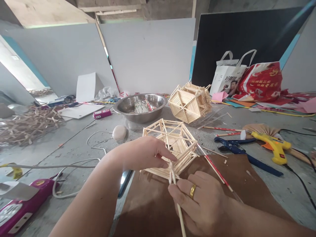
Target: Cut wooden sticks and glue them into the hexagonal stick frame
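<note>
A six-sided lattice frame of thin wooden sticks (189, 135) lies in front of me, with spokes crossing its top. My left hand (150, 151) reaches over its near side, thumb and forefinger closed around the upper end of a long wooden stick (181, 219). That end meets the frame's near corner; whether they are joined I cannot tell. Lower down, my right hand (201, 200), with a gold ring, grips the same stick. Brown sheet material (145, 210) lies under the frame and hands. Behind stands a larger stick lantern-like body (184, 107) with slatted sides.
A steel basin (140, 117) holds packaged items. To the right lie blue-handled cutters (261, 164) and a yellow glue gun (278, 149) with a black cord. Leftward are a magenta power strip (34, 200), white cables and a heap of wood pieces (32, 125). Bags (261, 80) stand behind.
</note>
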`<state>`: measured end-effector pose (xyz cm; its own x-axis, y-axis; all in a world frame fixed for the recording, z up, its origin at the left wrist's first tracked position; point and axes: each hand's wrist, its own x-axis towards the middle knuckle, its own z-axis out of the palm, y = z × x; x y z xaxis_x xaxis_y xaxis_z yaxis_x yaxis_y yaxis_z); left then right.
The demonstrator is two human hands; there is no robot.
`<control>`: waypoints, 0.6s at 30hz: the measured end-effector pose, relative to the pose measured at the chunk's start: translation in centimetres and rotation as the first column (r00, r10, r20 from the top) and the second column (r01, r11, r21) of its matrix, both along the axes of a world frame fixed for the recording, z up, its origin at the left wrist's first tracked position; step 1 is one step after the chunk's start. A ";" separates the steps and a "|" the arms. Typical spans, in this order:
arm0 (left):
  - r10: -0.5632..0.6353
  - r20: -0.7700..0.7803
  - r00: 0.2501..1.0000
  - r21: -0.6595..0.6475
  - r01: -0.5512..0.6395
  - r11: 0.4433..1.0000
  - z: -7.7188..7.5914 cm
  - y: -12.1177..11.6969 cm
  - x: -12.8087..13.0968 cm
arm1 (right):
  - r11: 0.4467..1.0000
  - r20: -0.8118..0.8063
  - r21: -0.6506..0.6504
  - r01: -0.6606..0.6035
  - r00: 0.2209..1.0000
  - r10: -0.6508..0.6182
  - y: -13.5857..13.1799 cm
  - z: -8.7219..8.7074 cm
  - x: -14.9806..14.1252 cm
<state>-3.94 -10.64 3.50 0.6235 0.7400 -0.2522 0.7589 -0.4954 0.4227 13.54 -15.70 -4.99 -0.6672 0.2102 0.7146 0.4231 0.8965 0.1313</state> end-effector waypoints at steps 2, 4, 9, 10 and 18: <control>-0.028 0.002 1.000 -0.001 0.028 1.000 -0.1 0.1 0.0 | 1.000 -0.006 0.006 0.000 1.000 0.000 0.0 -0.1 0.0; -0.045 0.015 0.999 -0.013 0.045 0.999 -0.1 0.3 0.0 | 1.000 -0.010 0.005 0.006 1.000 -0.006 0.0 -0.2 0.0; -0.048 0.066 0.997 -0.010 0.049 0.999 -0.3 0.4 0.2 | 1.000 0.001 -0.008 0.006 1.000 -0.006 0.0 -0.2 -0.1; -0.054 0.076 0.996 -0.001 0.055 0.998 -0.4 0.5 0.3 | 1.000 0.004 -0.007 0.007 1.000 -0.007 0.0 -0.2 -0.1; -0.114 0.138 0.984 0.011 0.114 0.993 -0.9 0.6 0.2 | 1.000 0.015 -0.004 0.008 1.000 -0.008 0.0 0.0 -0.1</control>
